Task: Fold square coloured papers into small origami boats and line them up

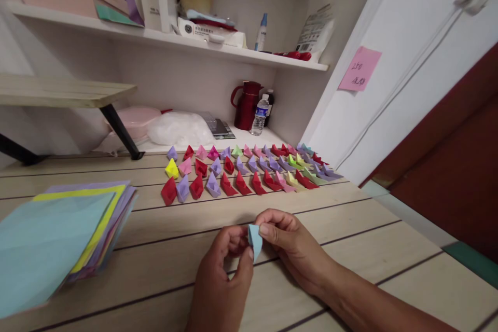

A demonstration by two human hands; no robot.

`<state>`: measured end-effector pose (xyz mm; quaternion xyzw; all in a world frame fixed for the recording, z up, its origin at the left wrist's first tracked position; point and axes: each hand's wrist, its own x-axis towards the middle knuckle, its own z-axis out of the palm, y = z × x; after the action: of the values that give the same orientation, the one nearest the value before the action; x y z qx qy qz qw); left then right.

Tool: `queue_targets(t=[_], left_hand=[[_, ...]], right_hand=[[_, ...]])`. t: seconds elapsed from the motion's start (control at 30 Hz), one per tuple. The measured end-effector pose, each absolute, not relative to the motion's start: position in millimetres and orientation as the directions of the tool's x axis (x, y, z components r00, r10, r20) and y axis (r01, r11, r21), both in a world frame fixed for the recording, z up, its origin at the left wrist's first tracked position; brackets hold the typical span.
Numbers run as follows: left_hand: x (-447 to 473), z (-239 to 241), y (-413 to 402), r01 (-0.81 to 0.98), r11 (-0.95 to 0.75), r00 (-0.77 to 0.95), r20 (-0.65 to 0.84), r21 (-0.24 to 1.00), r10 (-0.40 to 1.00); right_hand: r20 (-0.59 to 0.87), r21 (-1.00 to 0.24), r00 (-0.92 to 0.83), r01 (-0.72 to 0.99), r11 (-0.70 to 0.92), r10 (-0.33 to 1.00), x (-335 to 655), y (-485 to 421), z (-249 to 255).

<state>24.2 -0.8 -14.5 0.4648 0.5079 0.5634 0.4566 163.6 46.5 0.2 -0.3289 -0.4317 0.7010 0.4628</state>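
My left hand and my right hand meet over the wooden table, both pinching a small folded light-blue paper piece between fingertips and thumbs. Beyond the hands, several folded paper boats in red, purple, pink, yellow and green stand in rows. A stack of coloured paper sheets, light blue on top, lies to the left of my left hand.
A low wooden shelf on black legs stands at the left. Behind the boats are a red jug, a water bottle and a white bag. A white door with a pink sticky note is at the right.
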Motion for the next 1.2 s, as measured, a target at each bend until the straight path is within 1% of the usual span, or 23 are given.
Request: queue_targets(t=[0.17, 0.27, 0.33, 0.43, 0.5, 0.53, 0.6, 0.7, 0.77, 0.83, 0.9, 1.03, 1.2], left_hand=[[23.3, -21.4, 0.4, 0.000, -0.105, -0.223, 0.103, 0.994, 0.969], [24.4, -21.9, 0.2, 0.022, -0.115, -0.210, 0.117, 0.993, 0.971], [26.8, -17.0, -2.1, 0.007, -0.058, -0.201, 0.058, 0.998, 0.978], [29.0, -5.9, -7.1, 0.037, 0.052, -0.218, -0.043, 0.998, 0.975], [27.1, -0.7, -9.0, 0.087, 0.079, -0.277, -0.052, 0.993, 0.960], [25.2, 0.5, -9.2, 0.111, 0.082, -0.317, -0.043, 0.990, 0.948], [20.6, 0.1, -8.2, 0.154, 0.080, -0.385, -0.014, 0.985, 0.923], [15.3, -4.9, -5.0, 0.200, 0.036, -0.408, 0.049, 0.979, 0.912], [14.4, -8.8, -3.1, 0.182, 0.008, -0.385, 0.064, 0.983, 0.921], [15.6, -11.9, -1.7, 0.141, 0.006, -0.370, 0.047, 0.990, 0.928], [17.9, -13.3, -1.0, 0.104, 0.003, -0.365, 0.036, 0.995, 0.930], [23.3, -9.6, -1.7, 0.042, -0.048, -0.343, 0.060, 0.998, 0.937], [27.1, 1.4, -2.5, -0.103, -0.020, -0.315, -0.014, 0.994, 0.949]], right_hand=[[-0.019, -0.941, -0.352, -0.311, -0.136, 0.936, 161.1, 43.4, 0.0], [0.064, -0.956, -0.349, -0.291, -0.043, 0.935, 159.2, 40.5, -1.1], [0.099, -0.950, -0.370, -0.310, -0.023, 0.924, 157.5, 39.0, -2.6], [0.068, -0.946, -0.419, -0.315, -0.075, 0.905, 155.0, 37.5, -3.8], [0.067, -0.952, -0.396, -0.300, -0.060, 0.916, 154.0, 36.0, -3.0], [0.081, -0.958, -0.376, -0.285, -0.032, 0.923, 153.8, 34.6, -2.0], [0.154, -0.968, -0.357, -0.241, 0.069, 0.921, 154.0, 30.6, 0.3], [0.277, -0.959, -0.412, -0.065, 0.275, 0.868, 154.3, 23.0, 3.5], [0.342, -0.916, -0.419, 0.053, 0.399, 0.841, 153.6, 19.3, 4.9], [0.390, -0.872, -0.411, 0.124, 0.474, 0.824, 153.0, 17.9, 5.3], [0.422, -0.841, -0.413, 0.154, 0.519, 0.807, 153.3, 18.2, 5.0], [0.484, -0.780, -0.409, 0.199, 0.594, 0.773, 156.0, 20.3, 3.2], [0.556, -0.730, -0.364, 0.217, 0.648, 0.748, 156.7, 24.4, 1.5]])
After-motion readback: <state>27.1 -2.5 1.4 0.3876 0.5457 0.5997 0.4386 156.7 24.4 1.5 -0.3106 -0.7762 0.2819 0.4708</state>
